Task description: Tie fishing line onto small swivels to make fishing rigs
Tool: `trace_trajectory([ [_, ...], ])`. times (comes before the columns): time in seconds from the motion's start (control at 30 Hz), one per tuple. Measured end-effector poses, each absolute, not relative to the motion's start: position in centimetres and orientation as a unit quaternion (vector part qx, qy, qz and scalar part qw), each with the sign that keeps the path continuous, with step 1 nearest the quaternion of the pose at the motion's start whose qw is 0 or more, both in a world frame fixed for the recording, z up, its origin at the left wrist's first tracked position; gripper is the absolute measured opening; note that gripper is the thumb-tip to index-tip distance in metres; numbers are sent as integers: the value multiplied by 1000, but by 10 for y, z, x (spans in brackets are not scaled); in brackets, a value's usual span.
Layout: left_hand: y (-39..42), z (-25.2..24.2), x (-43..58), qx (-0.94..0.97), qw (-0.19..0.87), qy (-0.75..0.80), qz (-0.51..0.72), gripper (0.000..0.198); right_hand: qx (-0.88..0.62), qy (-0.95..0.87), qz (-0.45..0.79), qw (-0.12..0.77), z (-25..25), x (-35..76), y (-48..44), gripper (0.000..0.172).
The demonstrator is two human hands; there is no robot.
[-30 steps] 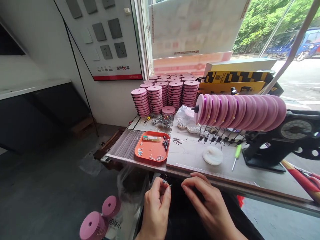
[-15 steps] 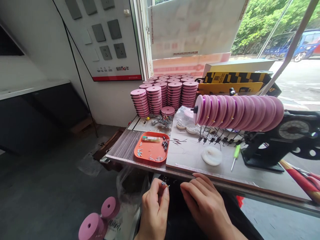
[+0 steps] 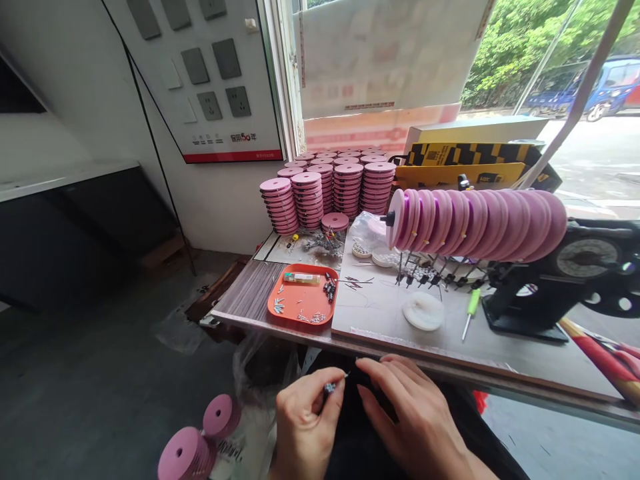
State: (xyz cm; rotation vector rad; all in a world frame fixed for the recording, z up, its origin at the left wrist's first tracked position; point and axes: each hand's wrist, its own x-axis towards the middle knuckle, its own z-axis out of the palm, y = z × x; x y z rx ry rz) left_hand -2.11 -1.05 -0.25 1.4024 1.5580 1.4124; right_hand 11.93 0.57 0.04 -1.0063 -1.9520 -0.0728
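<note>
Tiny blue-grey pieces sit between the thumb and bent first finger of my left hand, which pinches them tight, and a thin tip pokes out toward my right hand. My right hand is just beside it, with its fingers bent and its thumb a little apart from the first finger; I cannot tell if it holds something thin. Both hands are on my side of the table. Ahead of my left hand is an orange tray with a tube, black bits and silver bits in it. Ahead of my right hand lies a round white disc, and to the right of that a green screwdriver. Farther past my right hand, a row of pink spools sticks out from a black machine.
</note>
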Motion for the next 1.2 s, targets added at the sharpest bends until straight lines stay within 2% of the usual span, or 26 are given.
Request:
trace_trajectory([
  [0.13, -8, 6, -24, 545, 386, 534, 519, 18, -381, -825, -15, 418, 1, 117, 7, 16],
  [0.23, -3, 10, -29, 430, 508, 502, 552, 33, -338, -859, -18, 384, 0, 114, 7, 33],
  [0.3, 3, 14, -35, 322, 574, 477, 582, 38, -314, -865, -15, 390, 1, 114, 6, 35],
  [0.4, 11, 21, -46, 253, 562, 465, 636, 42, -316, -855, -13, 412, 6, 117, 5, 32],
  [0.57, 8, 22, -46, 298, 555, 493, 601, 38, -357, -834, 18, 420, 5, 114, 4, 14],
  [0.67, 0, 17, -38, 320, 551, 497, 589, 38, -359, -832, 31, 423, 1, 109, 5, 17],
  [0.83, -6, 14, -29, 356, 542, 475, 595, 41, -318, -863, -21, 393, 0, 103, 6, 36],
  [1.07, 9, 34, -54, 277, 472, 443, 710, 42, -331, -850, -42, 409, 2, 112, 3, 30],
  [1.13, 11, 34, -65, 284, 500, 461, 676, 36, -348, -836, -39, 423, 3, 116, 3, 28],
  [1.2, 8, 28, -69, 330, 562, 495, 574, 27, -355, -822, -38, 444, 3, 118, 3, 23],
])
